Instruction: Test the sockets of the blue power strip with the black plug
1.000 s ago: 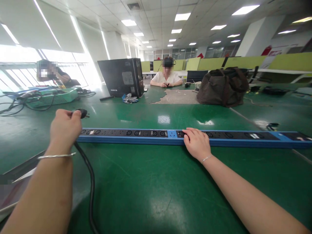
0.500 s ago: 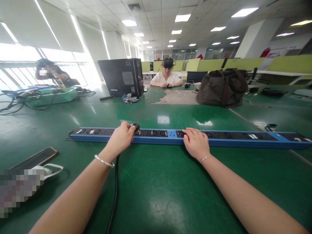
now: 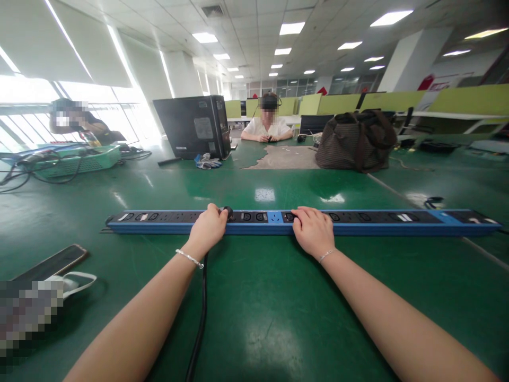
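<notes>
A long blue and black power strip [image 3: 246, 229] lies across the green table, with rows of sockets along its top. My left hand [image 3: 209, 228] is closed on a black plug [image 3: 228, 213] over the sockets left of the blue socket [image 3: 275, 217]. Whether the plug sits in a socket or just above it is hidden by my fingers. A black cable [image 3: 202, 318] runs from below that hand toward the table's near edge. My right hand [image 3: 314, 231] rests over the strip just right of the blue socket, its fingers wrapped across the top and front side.
A phone [image 3: 51, 262] and a blurred-out item with a white strap [image 3: 79, 284] lie at left. Farther back are a green basket [image 3: 79, 162] with cables, a black computer case [image 3: 191, 127], gloves [image 3: 207, 161] and a brown bag [image 3: 353, 143]. Two people sit beyond.
My left hand has moved right along the strip with the plug, bringing the cable with it. My right hand stays on the strip. The view has shifted slightly.
</notes>
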The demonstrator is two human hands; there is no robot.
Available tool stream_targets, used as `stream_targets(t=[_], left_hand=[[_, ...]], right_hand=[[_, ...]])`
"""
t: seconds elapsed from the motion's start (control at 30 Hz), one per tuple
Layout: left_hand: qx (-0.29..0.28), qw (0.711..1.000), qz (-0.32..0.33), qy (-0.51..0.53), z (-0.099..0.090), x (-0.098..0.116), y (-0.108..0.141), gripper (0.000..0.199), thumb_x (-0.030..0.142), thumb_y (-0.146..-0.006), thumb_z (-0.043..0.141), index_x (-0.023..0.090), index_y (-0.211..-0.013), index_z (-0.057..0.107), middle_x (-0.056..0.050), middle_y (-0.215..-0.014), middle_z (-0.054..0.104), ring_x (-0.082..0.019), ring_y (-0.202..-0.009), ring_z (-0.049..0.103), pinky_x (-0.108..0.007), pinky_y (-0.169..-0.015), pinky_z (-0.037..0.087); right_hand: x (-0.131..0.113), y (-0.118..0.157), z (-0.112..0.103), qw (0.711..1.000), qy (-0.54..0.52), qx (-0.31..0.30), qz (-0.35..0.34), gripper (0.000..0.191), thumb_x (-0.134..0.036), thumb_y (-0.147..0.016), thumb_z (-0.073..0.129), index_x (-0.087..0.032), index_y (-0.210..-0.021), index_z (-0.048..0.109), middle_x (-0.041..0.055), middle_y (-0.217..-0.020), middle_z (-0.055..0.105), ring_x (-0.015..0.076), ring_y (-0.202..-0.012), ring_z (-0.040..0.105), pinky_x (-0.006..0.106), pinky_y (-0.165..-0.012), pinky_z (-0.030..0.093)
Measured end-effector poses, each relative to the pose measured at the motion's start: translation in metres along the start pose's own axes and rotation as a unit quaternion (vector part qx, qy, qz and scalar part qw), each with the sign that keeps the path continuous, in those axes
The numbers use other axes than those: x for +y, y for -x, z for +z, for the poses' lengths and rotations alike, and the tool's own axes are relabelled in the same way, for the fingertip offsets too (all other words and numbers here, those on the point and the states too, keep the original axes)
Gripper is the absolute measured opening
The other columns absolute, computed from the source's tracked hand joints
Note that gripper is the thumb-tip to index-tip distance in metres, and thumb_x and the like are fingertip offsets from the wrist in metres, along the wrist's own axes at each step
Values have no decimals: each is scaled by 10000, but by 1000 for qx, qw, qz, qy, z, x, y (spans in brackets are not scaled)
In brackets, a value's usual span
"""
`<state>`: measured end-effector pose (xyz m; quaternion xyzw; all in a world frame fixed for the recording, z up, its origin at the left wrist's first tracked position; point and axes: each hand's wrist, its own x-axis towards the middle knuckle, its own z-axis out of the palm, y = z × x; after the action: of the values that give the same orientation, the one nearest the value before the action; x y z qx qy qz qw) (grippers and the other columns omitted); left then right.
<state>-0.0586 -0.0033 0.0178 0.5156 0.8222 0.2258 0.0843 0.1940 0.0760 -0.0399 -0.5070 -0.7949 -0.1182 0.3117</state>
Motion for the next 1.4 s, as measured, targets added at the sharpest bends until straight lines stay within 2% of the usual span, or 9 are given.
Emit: stream_targets(t=[0.2,0.4,0.57,0.73,0.83,1.2,1.4], left_hand=[[-3,1000,1,-29,2,2,-1,344,453,-839,307,172,-907,492,-142,-856,665,-229,-721,630,-313,-589,416],[9,995,-5,-99,1,13,6,364,449,-841,292,157,-957,476,-159,-885,659,-296,-841,627,-368,-665,436],[13,992,-2,-126,1,22,7,368,439,-845,289,144,-981,460,-174,-893,657,-304,-853,632,-374,-673,448],[-7,989,-2,-149,5,28,6,344,404,-842,302,132,-989,452,-189,-892,657,-293,-858,637,-365,-683,454],[5,986,11,-164,10,30,10,334,383,-837,312,127,-1009,440,-196,-865,658,-290,-831,644,-371,-678,456],[-18,988,-9,-152,8,32,7,347,386,-830,313,133,-1034,436,-211,-923,652,-306,-879,631,-397,-708,452],[-11,991,-10,-136,10,33,10,340,376,-830,312,136,-1036,436,-212,-931,651,-309,-887,628,-398,-711,448]], right_hand=[[-1,0,0,1000,-3,0,1,284,-260,-837,404,-232,-997,637,34,-1105,617,197,-1049,486,350,-877,270],[-1,0,0,1000,-4,-1,2,296,-253,-837,396,-233,-1009,636,40,-1112,614,199,-1055,480,355,-882,268],[-2,0,-1,1000,-9,-1,3,299,-254,-835,391,-233,-1002,638,48,-1117,612,208,-1056,476,362,-887,268],[-2,0,-1,1000,-14,-1,4,297,-261,-840,386,-233,-994,638,50,-1113,612,209,-1053,474,363,-887,267],[-2,0,-1,1000,-16,-5,5,297,-265,-841,384,-236,-996,636,41,-1114,611,205,-1056,474,360,-888,264],[-1,0,-1,1000,-12,-12,3,306,-269,-841,391,-234,-1022,635,45,-1125,609,204,-1065,479,364,-895,280],[0,1,-1,1000,-10,-18,1,326,-273,-848,377,-234,-1051,629,47,-1160,594,204,-1096,471,373,-914,290]])
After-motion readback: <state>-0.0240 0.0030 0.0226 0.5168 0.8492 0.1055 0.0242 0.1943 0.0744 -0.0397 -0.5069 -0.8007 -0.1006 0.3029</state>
